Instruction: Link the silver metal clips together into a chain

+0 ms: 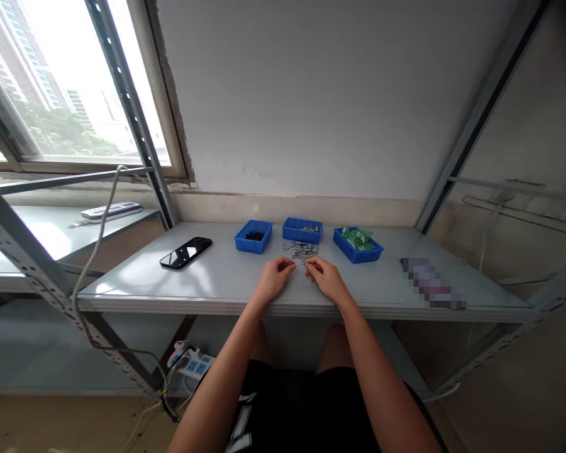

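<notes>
My left hand (pixel 277 277) and my right hand (pixel 323 275) meet near the front edge of the tabletop, fingertips pinched. Between them runs a thin silvery metal piece (pixel 300 264), too small to make out its exact kind; each hand seems to grip one end. Just beyond my fingers lies a loose pile of small shiny metal parts (pixel 304 250). Behind the pile stands a blue bin (pixel 302 236) with more metal parts. To its left, another blue bin (pixel 249 243) holds small black pieces. On the right, a third blue bin (pixel 364 255) contains green packets (pixel 357 238).
A black phone (pixel 186 253) lies on the tabletop (pixel 217 283) at left. A blurred-out flat item (pixel 431 283) lies at right. Metal shelf posts (pixel 136 113) frame both sides. A grey cable (pixel 97 245) hangs at left, and a power strip (pixel 195 363) sits below.
</notes>
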{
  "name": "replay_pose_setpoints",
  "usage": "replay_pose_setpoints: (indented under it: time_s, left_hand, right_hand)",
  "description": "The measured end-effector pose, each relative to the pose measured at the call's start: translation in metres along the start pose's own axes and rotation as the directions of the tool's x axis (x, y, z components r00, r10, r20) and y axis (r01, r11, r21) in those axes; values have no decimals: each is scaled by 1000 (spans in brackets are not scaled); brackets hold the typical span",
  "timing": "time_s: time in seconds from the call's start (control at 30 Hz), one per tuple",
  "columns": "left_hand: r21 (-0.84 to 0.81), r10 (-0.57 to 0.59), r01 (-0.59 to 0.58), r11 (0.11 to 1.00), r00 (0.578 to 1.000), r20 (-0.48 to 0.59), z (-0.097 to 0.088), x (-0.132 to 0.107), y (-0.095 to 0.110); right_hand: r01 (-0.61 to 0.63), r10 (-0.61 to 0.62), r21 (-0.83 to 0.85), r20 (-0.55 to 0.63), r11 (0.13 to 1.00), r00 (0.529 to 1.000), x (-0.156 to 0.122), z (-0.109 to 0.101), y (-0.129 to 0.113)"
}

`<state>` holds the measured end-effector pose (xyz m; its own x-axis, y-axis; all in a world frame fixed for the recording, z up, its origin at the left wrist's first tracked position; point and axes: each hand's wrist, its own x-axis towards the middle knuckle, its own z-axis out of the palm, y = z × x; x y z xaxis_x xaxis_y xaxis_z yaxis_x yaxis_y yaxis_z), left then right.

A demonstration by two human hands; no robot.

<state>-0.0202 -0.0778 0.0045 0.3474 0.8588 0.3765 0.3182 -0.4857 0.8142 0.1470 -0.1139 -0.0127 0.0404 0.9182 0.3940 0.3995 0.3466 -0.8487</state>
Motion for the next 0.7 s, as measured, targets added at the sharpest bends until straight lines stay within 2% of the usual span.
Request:
replay_pose_setpoints:
  time_s: [0.17,0.43,0.7]
  left_hand:
    - [-24,2,-3,1000,999,-34,-1,0,1]
    - [-44,23,-24,999,999,-22,-1,-1,2]
    - [-48,19,-19,999,1000,-3,-1,0,0]
  right_hand:
    - [14,-11,-46,46,999,999,-2,-1,-5]
    - [32,-23,-80,113,996,993,-2,0,-6]
    - [-6,8,-50,42,999,999,-1,0,-3]
